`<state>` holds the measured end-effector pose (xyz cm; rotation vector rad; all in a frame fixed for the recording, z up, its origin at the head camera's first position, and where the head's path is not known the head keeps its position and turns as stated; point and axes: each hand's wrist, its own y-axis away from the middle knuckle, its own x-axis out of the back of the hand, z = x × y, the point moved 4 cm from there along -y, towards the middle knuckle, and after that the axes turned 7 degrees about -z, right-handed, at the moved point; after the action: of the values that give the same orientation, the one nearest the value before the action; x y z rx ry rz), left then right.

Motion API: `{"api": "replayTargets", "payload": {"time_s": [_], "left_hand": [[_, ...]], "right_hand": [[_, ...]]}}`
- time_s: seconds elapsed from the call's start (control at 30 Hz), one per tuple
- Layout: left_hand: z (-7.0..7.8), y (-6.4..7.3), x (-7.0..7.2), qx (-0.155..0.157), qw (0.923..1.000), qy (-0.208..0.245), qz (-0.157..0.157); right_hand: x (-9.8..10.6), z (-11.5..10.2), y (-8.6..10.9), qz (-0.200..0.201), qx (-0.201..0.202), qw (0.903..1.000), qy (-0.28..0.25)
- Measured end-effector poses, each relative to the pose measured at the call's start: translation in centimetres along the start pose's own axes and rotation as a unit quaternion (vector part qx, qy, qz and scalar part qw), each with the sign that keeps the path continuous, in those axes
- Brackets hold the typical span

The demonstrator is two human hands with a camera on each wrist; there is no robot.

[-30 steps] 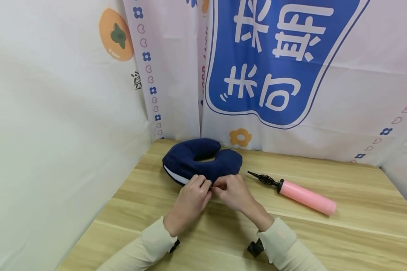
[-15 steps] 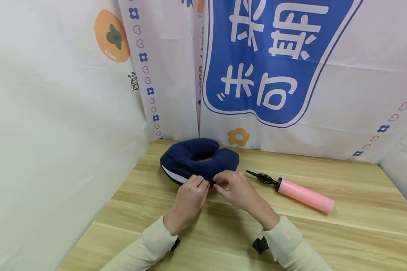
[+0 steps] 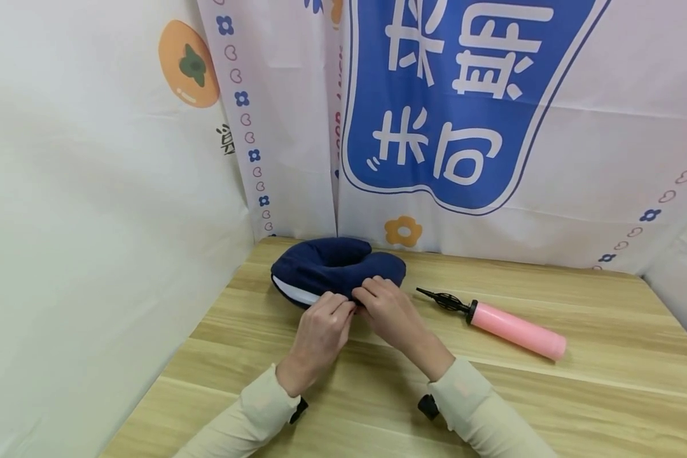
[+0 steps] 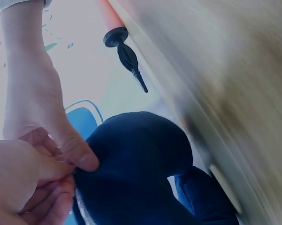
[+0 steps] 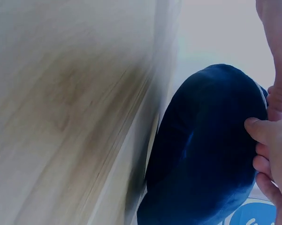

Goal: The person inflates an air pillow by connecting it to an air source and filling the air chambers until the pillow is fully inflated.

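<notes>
A navy U-shaped neck pillow [image 3: 320, 270] sits on the table, its curved side toward me. Along its left outer edge a slit gapes and shows white lining [image 3: 294, 291]. My left hand [image 3: 320, 323] pinches the pillow's near edge where the white strip ends, as the left wrist view also shows. Right beside it, my right hand [image 3: 388, 312] grips the same edge, with its thumb on one face of the fabric in the right wrist view [image 5: 277, 150]. Whatever lies between the fingertips of the two hands is hidden.
A hand pump [image 3: 515, 329] with a pink barrel and black nozzle lies to the right of the pillow. The wood-grain table [image 3: 595, 337] meets printed white cloth walls [image 3: 298, 127] at the back and left.
My right hand has shifted its hold up onto the pillow's near edge, its fingers now over the fabric. The pillow's near side looks slightly raised. My left hand stays nearly in place.
</notes>
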<state>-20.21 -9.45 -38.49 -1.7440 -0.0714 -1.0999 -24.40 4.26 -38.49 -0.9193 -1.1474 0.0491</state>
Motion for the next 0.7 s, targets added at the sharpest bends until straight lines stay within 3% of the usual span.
{"api": "replayTargets", "payload": {"time_s": [0.2,0.43,0.7], "left_hand": [[0.0,0.2,0.6,0.048,0.9979,-0.020,-0.037],[0.1,0.1,1.0,0.117,0.9882,-0.043,-0.090],[-0.5,0.2,0.6,0.160,0.9784,0.047,-0.122]], "right_hand": [[-0.5,-0.5,-0.2,0.001,0.011,0.9999,0.002],[-0.4,-1.0,-0.3,-0.011,0.008,0.9997,0.020],[-0.4,-1.2,0.0,-0.006,0.006,0.9997,0.023]]}}
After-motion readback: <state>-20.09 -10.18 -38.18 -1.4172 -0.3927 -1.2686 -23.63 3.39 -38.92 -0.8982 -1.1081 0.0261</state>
